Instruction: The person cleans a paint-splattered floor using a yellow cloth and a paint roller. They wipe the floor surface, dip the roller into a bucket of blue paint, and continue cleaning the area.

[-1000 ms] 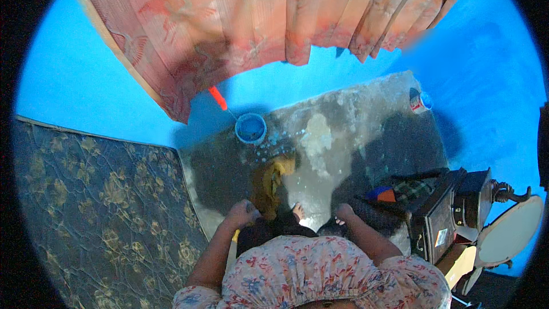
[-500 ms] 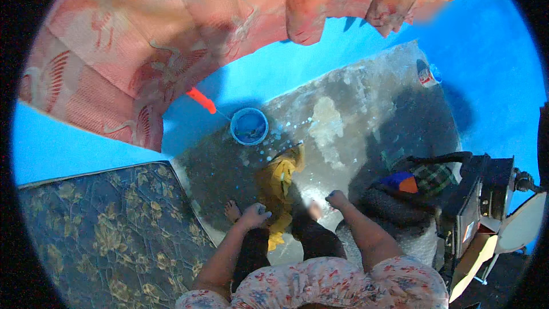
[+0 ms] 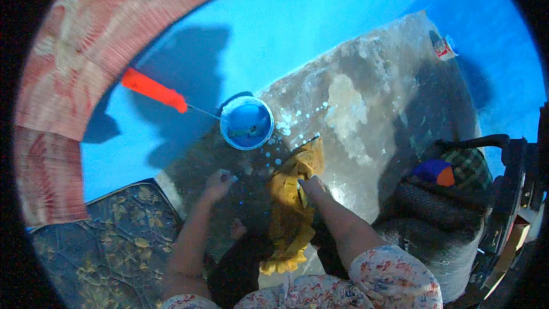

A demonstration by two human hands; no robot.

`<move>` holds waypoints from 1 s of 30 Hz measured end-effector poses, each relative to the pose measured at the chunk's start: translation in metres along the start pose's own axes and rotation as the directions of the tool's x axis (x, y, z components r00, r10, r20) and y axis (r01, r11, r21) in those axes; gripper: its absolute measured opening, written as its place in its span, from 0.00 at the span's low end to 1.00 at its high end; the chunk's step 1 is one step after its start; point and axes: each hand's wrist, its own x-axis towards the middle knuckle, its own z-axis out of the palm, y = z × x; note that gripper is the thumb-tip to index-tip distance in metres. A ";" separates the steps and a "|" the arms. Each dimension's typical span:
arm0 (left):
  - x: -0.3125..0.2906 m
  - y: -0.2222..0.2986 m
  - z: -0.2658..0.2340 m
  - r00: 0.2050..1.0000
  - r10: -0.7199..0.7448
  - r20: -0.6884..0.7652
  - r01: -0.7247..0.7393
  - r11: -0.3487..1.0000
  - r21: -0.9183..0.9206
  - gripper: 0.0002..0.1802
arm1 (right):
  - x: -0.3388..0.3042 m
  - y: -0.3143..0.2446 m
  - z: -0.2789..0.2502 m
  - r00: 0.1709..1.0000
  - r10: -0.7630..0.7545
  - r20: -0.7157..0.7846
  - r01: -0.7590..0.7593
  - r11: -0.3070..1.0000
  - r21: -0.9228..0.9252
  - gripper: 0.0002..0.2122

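A crumpled yellow cloth (image 3: pixel 289 220) with a ruffled edge lies on the floor between my feet. My right hand (image 3: pixel 314 189) is closed at its right side, apparently pinching a fold; the fingertips are partly hidden. My left hand (image 3: pixel 217 187) hovers to the left of the cloth with its fingers curled in. Pale blue-white specks show at those fingertips, and what they hold, if anything, cannot be made out. Beyond both hands stands a round bucket (image 3: pixel 247 147) with blue paint in it. A long tool with an orange-red handle (image 3: pixel 153 91) leans out of it to the left.
Blue paint drops spot the grey floor (image 3: pixel 349 149) beside the bucket. A patterned mattress (image 3: pixel 108 246) lies at left, a pink curtain (image 3: pixel 51 154) hangs above. Dark bags (image 3: pixel 434 217) and a black case (image 3: pixel 509 194) stand at right. A small container (image 3: pixel 443 50) sits by the far wall.
My body has bent forward, so the floor and bucket look nearer. The right hand has moved left onto the yellow cloth; the left hand has reached forward and left.
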 end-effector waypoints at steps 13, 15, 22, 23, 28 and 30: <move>0.109 -0.038 0.082 0.923 0.160 0.351 -0.213 0.970 0.116 0.30 | 0.141 0.049 0.037 0.917 -0.379 0.121 0.373 0.925 0.072 0.15; 0.131 -0.052 0.104 0.869 0.193 0.455 -0.274 0.954 0.120 0.33 | 0.150 0.052 0.017 0.820 -0.455 0.348 0.466 0.883 0.057 0.15; 0.111 -0.020 0.136 0.653 0.670 0.355 -0.725 0.688 0.034 0.43 | 0.056 -0.027 -0.046 0.302 -0.584 0.754 0.541 0.756 0.369 0.17; 0.113 -0.016 0.145 0.589 0.699 0.406 -0.753 0.657 -0.038 0.42 | 0.040 -0.037 -0.053 0.234 -0.625 0.744 0.493 0.736 0.463 0.18; 0.081 0.025 0.140 0.372 0.541 0.754 -0.529 0.791 -0.307 0.34 | -0.003 -0.069 -0.104 0.117 -0.756 0.644 0.573 0.581 0.578 0.24; 0.052 0.038 0.118 0.485 0.366 0.794 -0.464 0.877 -0.121 0.30 | -0.051 -0.098 -0.149 0.099 -0.717 0.690 0.594 0.599 0.537 0.29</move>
